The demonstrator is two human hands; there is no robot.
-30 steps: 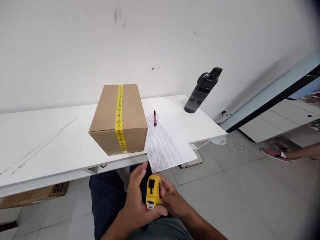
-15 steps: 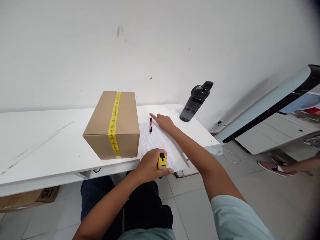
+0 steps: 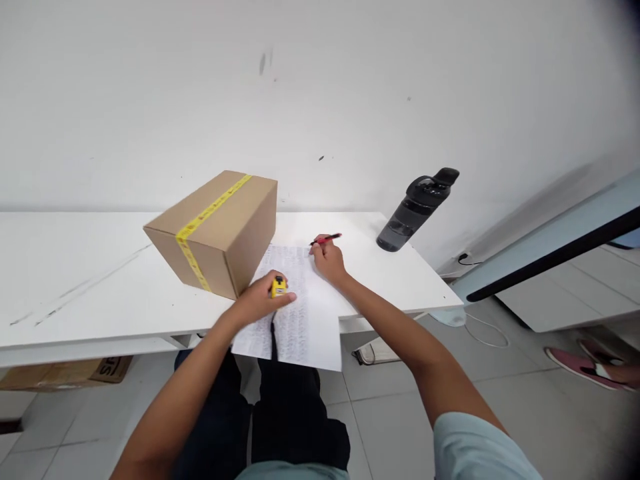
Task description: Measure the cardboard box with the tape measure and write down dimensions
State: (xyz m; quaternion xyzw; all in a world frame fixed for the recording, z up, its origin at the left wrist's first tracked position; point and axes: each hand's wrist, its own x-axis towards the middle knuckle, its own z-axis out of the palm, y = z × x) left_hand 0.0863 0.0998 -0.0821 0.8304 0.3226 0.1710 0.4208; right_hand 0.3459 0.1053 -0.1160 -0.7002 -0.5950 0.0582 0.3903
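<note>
My left hand (image 3: 260,300) is closed around a yellow and black tape measure (image 3: 279,287), whose black strap (image 3: 273,340) hangs down over the paper. Between the fingers of my right hand (image 3: 327,259) is a red and black pen (image 3: 326,239), held roughly level. Under both hands lies a sheet of paper (image 3: 320,333) covered in small dense writing, its near edge overhanging the table. A brown cardboard box (image 3: 210,220) with yellow printed tape stands just left of the paper, turned at an angle.
A dark water bottle (image 3: 416,210) stands at the right back of the white table (image 3: 90,280), near the wall. Another cardboard box (image 3: 70,373) lies below the table at left. To the right are a white cabinet (image 3: 560,287) and a person's shoe (image 3: 575,368).
My right hand has picked the pen up off the paper. My left hand has moved left and away from me with the tape measure. The box now sits turned, and the paper lies straighter.
</note>
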